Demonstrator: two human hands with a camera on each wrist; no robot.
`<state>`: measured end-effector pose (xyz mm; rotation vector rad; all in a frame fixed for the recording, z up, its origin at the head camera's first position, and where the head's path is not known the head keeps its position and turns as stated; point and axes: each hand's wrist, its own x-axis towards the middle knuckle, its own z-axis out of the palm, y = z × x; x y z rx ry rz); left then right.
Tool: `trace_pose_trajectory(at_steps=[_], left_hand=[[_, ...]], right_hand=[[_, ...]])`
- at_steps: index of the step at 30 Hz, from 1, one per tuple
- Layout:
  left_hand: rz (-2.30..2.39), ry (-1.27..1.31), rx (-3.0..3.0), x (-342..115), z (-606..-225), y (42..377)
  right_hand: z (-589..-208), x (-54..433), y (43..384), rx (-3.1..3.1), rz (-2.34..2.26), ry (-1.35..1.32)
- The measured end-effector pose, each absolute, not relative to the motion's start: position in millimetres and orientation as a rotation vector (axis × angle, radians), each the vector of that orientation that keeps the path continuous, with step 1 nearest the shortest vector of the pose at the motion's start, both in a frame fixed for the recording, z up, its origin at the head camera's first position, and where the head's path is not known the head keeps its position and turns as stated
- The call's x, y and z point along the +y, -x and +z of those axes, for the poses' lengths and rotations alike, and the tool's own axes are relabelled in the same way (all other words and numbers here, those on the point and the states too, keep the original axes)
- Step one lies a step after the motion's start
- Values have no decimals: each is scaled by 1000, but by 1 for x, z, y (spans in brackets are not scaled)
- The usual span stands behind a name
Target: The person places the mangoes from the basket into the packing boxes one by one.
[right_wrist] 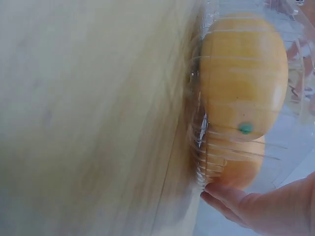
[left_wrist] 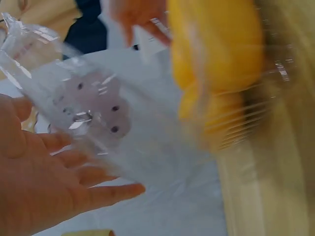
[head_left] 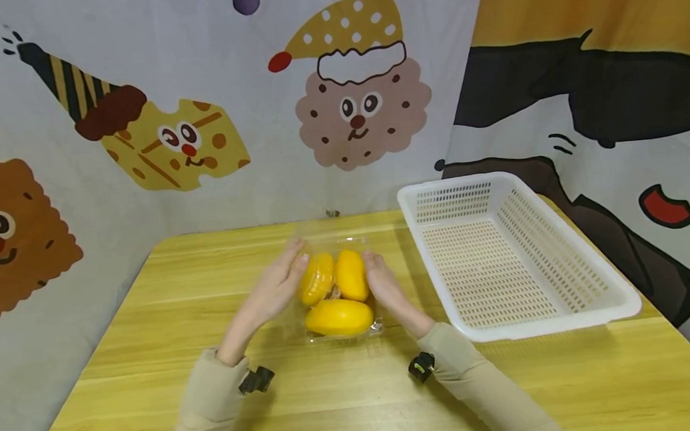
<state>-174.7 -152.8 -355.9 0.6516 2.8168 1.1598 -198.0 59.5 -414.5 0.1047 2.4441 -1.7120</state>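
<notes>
A clear plastic clamshell box [head_left: 362, 335] sits on the table with three yellow mangoes [head_left: 340, 316] in it. One mango [right_wrist: 243, 73] shows a green stem spot in the right wrist view. The box's transparent lid [left_wrist: 152, 128] stands raised, seen in the left wrist view. My left hand [head_left: 276, 284] is at the box's left side by the lid, its fingers straight and spread. On the other side my right hand [head_left: 388, 286] touches the box's edge with extended fingers. Plastic glare blurs where the lid ends.
A white perforated plastic basket [head_left: 545, 330] stands to the right of the box on the wooden table [head_left: 165, 308]. Behind the table hangs a cloth [head_left: 200, 209] printed with cartoon biscuits and cheese. Each wrist wears a small black camera [head_left: 422, 366].
</notes>
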Motion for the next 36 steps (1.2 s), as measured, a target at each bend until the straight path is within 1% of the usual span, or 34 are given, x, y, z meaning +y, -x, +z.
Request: trace_pose_trajectory(at_steps=[10,16,23,29,36], left_hand=[[808,-578,2974,-135,-382,171],[780,-525,3007,-136,-389,172],[750,-525,3022,-139,-394,172],[706,-511,3058,-138,-398,172],[695,-343,3045,-136,-398,170]], right_hand=[[-415,58,199,2396,-1777,-78],[-416,56,199,2408,-1777,-82],[-417,51,196,2411,-1768,-94],[-422,48,208,2453,-1767,-163],[-425,44,231,2364,-1873,-285]])
